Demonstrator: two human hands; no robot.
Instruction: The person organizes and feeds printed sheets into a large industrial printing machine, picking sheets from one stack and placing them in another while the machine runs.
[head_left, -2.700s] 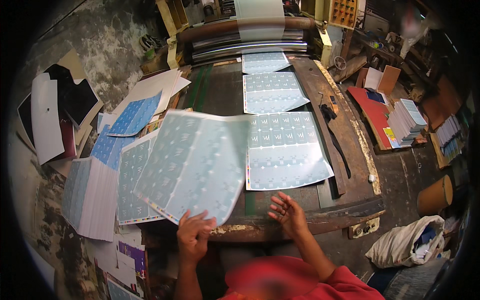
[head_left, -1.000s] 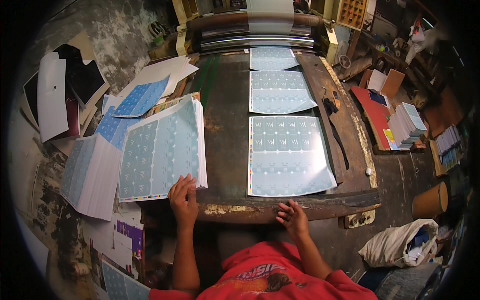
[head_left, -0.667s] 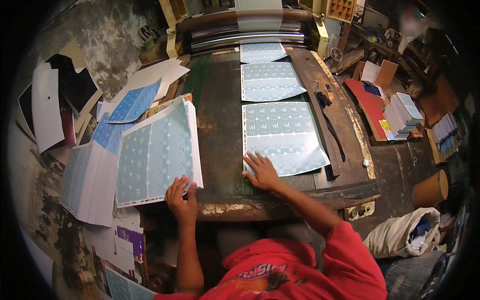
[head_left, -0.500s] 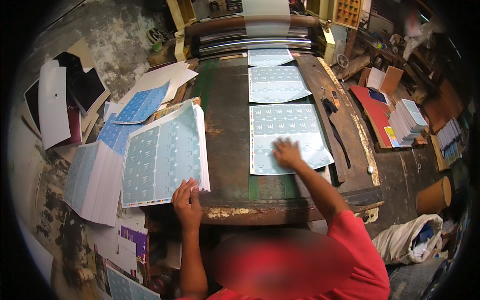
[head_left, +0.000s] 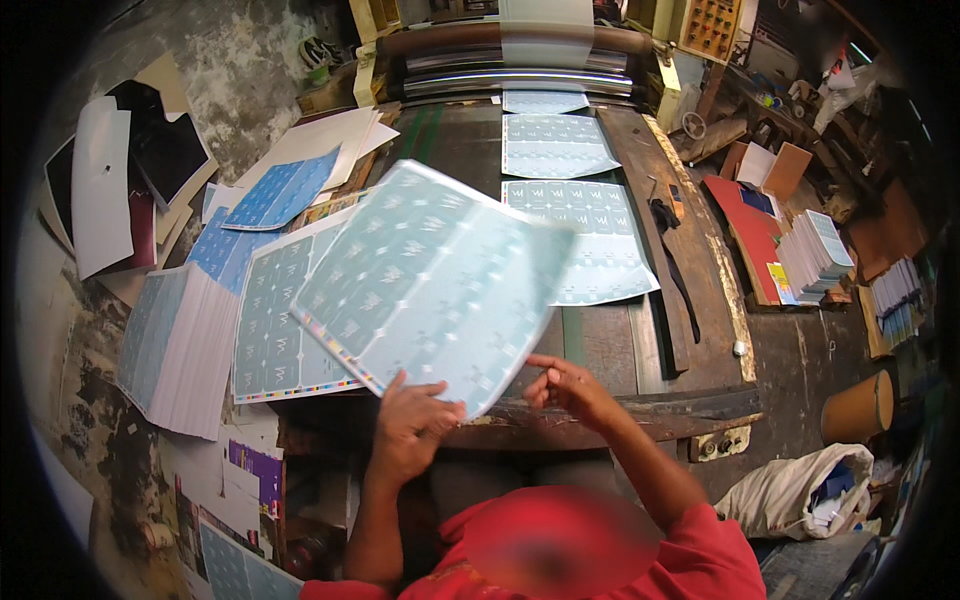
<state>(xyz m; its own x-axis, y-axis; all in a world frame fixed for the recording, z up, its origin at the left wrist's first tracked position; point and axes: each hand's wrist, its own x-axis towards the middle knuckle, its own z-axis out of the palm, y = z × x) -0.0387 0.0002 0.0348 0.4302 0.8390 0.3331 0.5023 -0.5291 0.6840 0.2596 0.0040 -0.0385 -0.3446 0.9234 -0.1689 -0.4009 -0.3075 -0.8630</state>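
A pale teal printed sheet (head_left: pixel 430 285) hangs tilted above the bench, lapping over the stack on the left, its upper right corner blurred. My left hand (head_left: pixel 412 425) is closed on its lower edge; part of the grip is hidden. Beside the sheet's lower right edge is my right hand (head_left: pixel 572 390), index finger stretched out, other fingers bent, with nothing visible between them. Under the lifted sheet lies the stack of matching printed sheets (head_left: pixel 275 320). More teal sheets (head_left: pixel 580 235) lie in an overlapping line on the bench, leading to the rollers (head_left: pixel 515 75).
Another thick paper stack (head_left: pixel 185 350) leans at the left, near blue printed sheets (head_left: pixel 285 190). A long board (head_left: pixel 650 230) with a black strap (head_left: pixel 672 250) runs along the bench's right side. Right of the bench are paper bundles (head_left: pixel 815 255), a brown bin (head_left: pixel 858 407) and a white sack (head_left: pixel 800 490).
My left hand has lifted a sheet off the left stack and swung it rightward. My right hand has drawn back from the bench sheet toward the lifted sheet's edge. The bench sheets sit farther up.
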